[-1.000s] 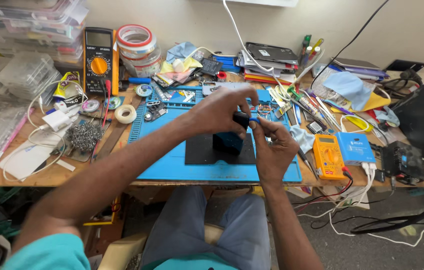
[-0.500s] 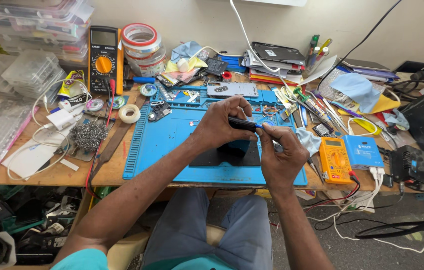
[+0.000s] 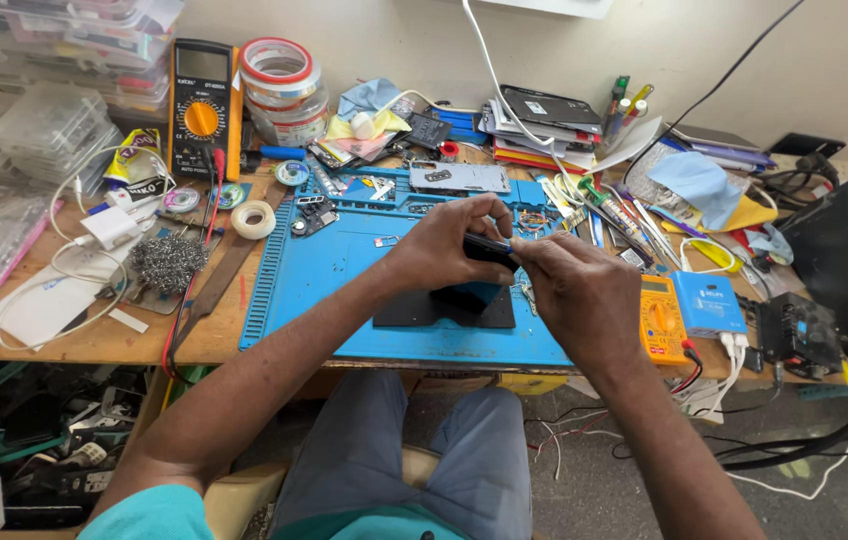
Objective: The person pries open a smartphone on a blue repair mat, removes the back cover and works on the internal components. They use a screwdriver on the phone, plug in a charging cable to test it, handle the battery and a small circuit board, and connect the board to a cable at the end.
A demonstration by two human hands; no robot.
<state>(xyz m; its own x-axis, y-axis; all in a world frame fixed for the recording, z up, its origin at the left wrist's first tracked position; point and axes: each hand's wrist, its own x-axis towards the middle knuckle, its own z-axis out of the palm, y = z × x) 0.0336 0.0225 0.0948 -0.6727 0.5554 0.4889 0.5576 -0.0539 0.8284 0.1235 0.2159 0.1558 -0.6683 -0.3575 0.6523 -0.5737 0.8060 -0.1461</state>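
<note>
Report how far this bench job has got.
Done: a phone back panel already lies apart at the top of the blue mat. In hand: left hand and right hand grip a small dark device above a black pad. Left: loose small parts remain on the mat.

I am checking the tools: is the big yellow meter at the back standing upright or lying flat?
Upright. The yellow meter leans against the clear boxes at the wall, its dial facing the person.
</note>
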